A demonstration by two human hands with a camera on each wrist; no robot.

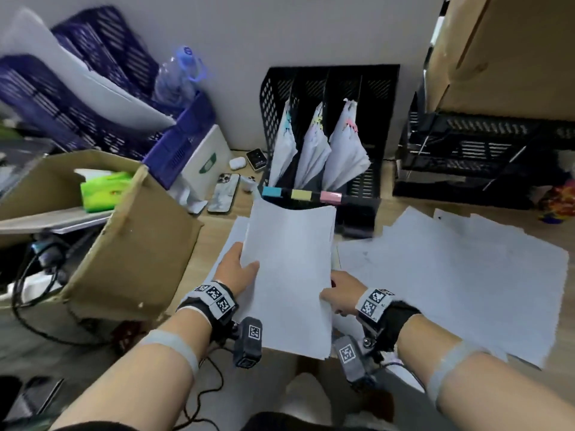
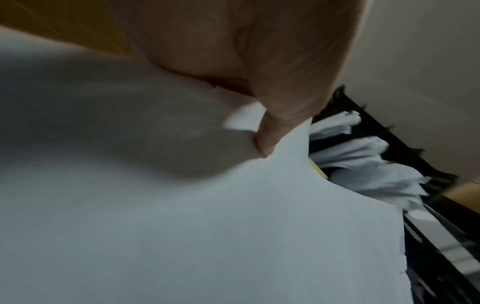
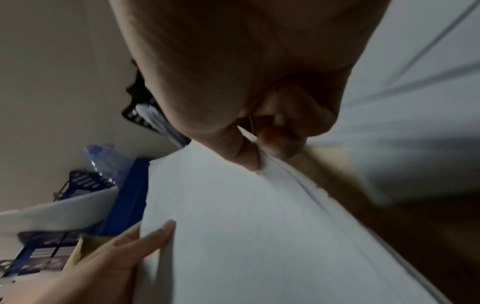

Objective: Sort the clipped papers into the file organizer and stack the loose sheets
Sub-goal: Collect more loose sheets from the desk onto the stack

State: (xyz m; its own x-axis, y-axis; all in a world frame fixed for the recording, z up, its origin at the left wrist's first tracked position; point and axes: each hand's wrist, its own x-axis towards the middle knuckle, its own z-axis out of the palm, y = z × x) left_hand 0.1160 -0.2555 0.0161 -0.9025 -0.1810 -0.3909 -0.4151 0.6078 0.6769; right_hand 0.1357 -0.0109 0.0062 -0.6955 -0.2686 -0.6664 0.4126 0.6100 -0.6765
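Blank white stack of loose sheets (image 1: 289,269), slightly ragged-edged, long axis pointing toward the file organizer (image 1: 329,135), pinched by left hand (image 1: 235,269) and right hand (image 1: 340,293)

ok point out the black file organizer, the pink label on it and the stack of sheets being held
black file organizer (image 1: 378,88), head view, on its right side wall
pink label (image 1: 330,196), head view, on its middle
held stack of sheets (image 1: 289,275), head view, on the top sheet's centre

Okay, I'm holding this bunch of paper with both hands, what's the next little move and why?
Probably lower the held sheets onto the loose sheets at right. Left hand and right hand grip its edges, it shows no clip, and the organizer already holds clipped bundles.
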